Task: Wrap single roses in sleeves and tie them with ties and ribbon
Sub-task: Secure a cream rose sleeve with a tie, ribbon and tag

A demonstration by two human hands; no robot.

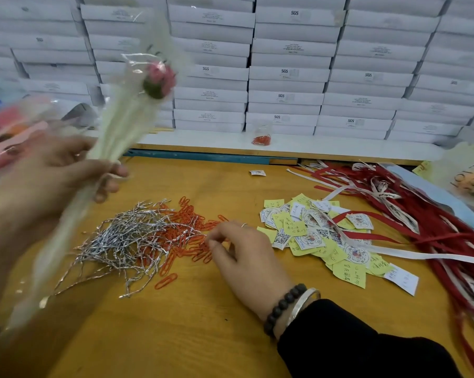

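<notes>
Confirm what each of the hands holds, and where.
Left hand grips the sleeved pink rose around its gathered sleeve below the bloom. Right hand reaches into the orange paper clips; whether it pinches one cannot be told.

The counter [208,336] is yellowish wood with a smooth, matt face and faint grain. On it lies a tangle of silver twist ties [118,241], metallic and shiny, with a crinkled foil-like surface. Beside and partly under them, the orange paper clips [186,236] look coated, smooth and slightly glossy. The yellow notes and white printed tags [325,241] are matt paper. The red and white ribbons [421,222] look like flat woven cloth with a soft sheen. The sleeve [126,110] around the pink rose [159,77] is clear, glossy plastic film over a pale, matt inner layer. The stacked white boxes [290,77] are matt cardboard.
</notes>
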